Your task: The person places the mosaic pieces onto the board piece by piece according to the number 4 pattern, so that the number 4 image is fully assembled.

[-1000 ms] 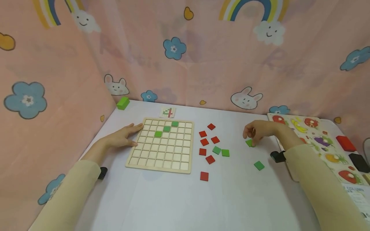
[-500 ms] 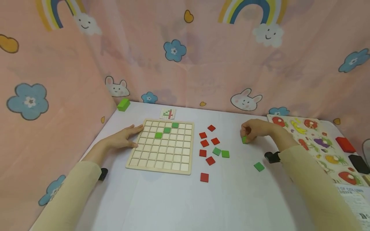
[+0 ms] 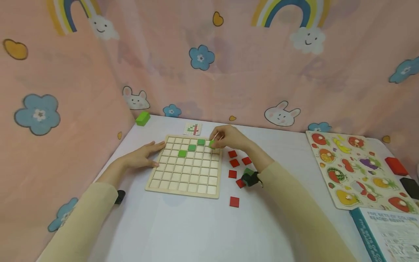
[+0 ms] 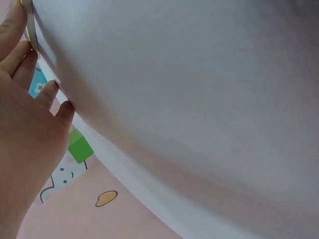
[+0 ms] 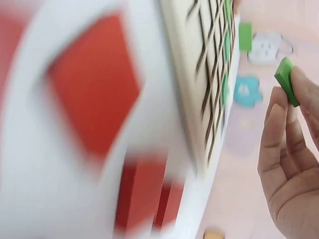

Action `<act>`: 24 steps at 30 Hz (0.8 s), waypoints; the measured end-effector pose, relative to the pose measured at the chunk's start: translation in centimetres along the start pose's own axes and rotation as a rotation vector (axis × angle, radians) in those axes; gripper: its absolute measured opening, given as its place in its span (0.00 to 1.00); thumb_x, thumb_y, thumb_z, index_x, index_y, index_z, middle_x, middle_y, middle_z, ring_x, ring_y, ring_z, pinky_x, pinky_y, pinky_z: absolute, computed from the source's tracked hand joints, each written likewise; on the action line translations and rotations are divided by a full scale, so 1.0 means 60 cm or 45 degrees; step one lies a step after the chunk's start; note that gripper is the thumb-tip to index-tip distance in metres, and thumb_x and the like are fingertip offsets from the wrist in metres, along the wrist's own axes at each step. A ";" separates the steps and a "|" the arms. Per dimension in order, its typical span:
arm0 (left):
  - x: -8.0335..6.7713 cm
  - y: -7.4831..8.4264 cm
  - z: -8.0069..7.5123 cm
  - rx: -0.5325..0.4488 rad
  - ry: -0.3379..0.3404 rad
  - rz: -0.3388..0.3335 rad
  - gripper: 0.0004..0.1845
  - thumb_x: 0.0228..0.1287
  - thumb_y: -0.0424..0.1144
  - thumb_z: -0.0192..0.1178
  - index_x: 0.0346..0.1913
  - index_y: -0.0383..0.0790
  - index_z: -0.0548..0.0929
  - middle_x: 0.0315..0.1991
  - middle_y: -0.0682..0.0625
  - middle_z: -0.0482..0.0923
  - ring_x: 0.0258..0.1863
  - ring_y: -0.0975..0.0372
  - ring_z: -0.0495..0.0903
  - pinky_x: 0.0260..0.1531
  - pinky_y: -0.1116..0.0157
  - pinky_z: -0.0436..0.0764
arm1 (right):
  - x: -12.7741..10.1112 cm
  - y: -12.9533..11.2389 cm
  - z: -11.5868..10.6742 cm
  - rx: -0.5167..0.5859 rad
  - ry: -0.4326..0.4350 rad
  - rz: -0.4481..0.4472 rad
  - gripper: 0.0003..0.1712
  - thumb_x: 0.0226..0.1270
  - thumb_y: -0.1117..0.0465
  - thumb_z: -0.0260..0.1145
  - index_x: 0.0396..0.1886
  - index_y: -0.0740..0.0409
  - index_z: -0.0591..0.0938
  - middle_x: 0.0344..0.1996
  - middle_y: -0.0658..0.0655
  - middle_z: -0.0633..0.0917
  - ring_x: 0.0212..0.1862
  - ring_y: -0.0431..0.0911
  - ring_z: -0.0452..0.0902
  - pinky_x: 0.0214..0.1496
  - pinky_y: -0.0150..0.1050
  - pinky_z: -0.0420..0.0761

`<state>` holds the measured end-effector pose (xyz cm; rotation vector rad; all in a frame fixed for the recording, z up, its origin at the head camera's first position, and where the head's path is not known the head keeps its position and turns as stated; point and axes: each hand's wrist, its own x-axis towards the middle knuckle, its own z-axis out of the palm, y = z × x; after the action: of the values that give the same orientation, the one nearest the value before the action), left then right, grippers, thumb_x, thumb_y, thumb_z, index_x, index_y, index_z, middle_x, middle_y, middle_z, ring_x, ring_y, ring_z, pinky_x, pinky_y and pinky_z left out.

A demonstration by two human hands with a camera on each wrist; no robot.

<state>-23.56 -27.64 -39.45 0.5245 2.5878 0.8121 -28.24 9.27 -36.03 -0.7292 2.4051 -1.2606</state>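
A wooden grid board [image 3: 184,180] lies on the white table with three green tiles [image 3: 191,147] set in a diagonal near its far edge. My right hand [image 3: 226,138] pinches a green tile [image 3: 212,143] just above the board's far right corner; the same green tile [image 5: 286,80] shows at my fingertips in the right wrist view. My left hand [image 3: 142,156] rests flat with straight fingers against the board's left edge, and this left hand [image 4: 30,144] lies on the table in the left wrist view. Several red tiles [image 3: 233,163] are scattered right of the board.
A small pattern card [image 3: 193,128] lies behind the board. A green block [image 3: 142,118] sits at the far left corner. A fruit puzzle board [image 3: 355,171] lies at the right, with a red block [image 3: 396,166], a black block [image 3: 411,187] and a booklet [image 3: 389,233] near it.
My right hand lifted a green tile from the table's right side and carried it left to the board's far right corner. The left hand stayed in place.
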 end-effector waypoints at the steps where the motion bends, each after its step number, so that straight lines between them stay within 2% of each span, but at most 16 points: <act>1: 0.001 0.000 0.001 0.000 -0.001 0.004 0.45 0.62 0.43 0.66 0.78 0.41 0.54 0.81 0.43 0.46 0.80 0.37 0.33 0.74 0.33 0.37 | 0.010 -0.009 0.015 0.003 -0.004 -0.018 0.14 0.59 0.60 0.72 0.44 0.58 0.84 0.32 0.55 0.84 0.35 0.58 0.82 0.42 0.46 0.84; 6: 0.004 0.002 0.002 0.003 -0.002 -0.005 0.46 0.62 0.43 0.66 0.78 0.42 0.54 0.81 0.43 0.46 0.80 0.38 0.33 0.74 0.33 0.38 | 0.050 -0.050 0.086 -0.083 -0.009 -0.076 0.14 0.63 0.59 0.70 0.47 0.57 0.86 0.30 0.52 0.85 0.34 0.48 0.80 0.38 0.34 0.78; 9: 0.005 0.003 0.002 0.006 -0.010 -0.010 0.46 0.62 0.44 0.65 0.78 0.42 0.53 0.81 0.43 0.45 0.80 0.38 0.33 0.73 0.32 0.38 | 0.067 -0.068 0.120 -0.070 -0.017 -0.035 0.11 0.65 0.63 0.68 0.46 0.56 0.87 0.27 0.51 0.84 0.29 0.42 0.75 0.33 0.30 0.74; 13: 0.005 0.003 0.001 0.012 -0.020 -0.025 0.46 0.63 0.45 0.65 0.79 0.43 0.52 0.81 0.44 0.45 0.80 0.38 0.33 0.73 0.32 0.38 | 0.083 -0.084 0.154 -0.015 -0.005 0.035 0.10 0.64 0.67 0.66 0.43 0.56 0.88 0.25 0.53 0.84 0.24 0.42 0.73 0.31 0.30 0.75; 15: 0.004 0.003 0.000 0.014 -0.019 -0.034 0.45 0.63 0.45 0.65 0.79 0.44 0.53 0.81 0.45 0.46 0.80 0.39 0.33 0.73 0.31 0.38 | 0.090 -0.090 0.167 -0.028 0.020 0.050 0.09 0.63 0.67 0.67 0.41 0.56 0.88 0.27 0.55 0.85 0.25 0.43 0.77 0.32 0.30 0.77; 18: 0.003 0.002 -0.001 0.017 -0.016 -0.041 0.45 0.63 0.44 0.65 0.79 0.45 0.53 0.81 0.45 0.46 0.80 0.39 0.33 0.73 0.31 0.38 | 0.098 -0.095 0.182 -0.102 0.055 0.060 0.08 0.60 0.67 0.69 0.38 0.54 0.89 0.33 0.55 0.87 0.32 0.42 0.81 0.34 0.29 0.77; 24: 0.003 -0.003 0.000 0.015 -0.016 -0.049 0.45 0.63 0.45 0.65 0.79 0.45 0.53 0.81 0.45 0.45 0.80 0.39 0.33 0.73 0.31 0.37 | 0.106 -0.098 0.201 -0.274 0.056 0.012 0.06 0.58 0.66 0.71 0.35 0.54 0.89 0.39 0.54 0.89 0.36 0.40 0.80 0.34 0.26 0.75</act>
<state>-23.76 -27.69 -39.57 0.4800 2.5847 0.7788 -25.66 -5.17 -38.16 -0.7546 2.6048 -1.0348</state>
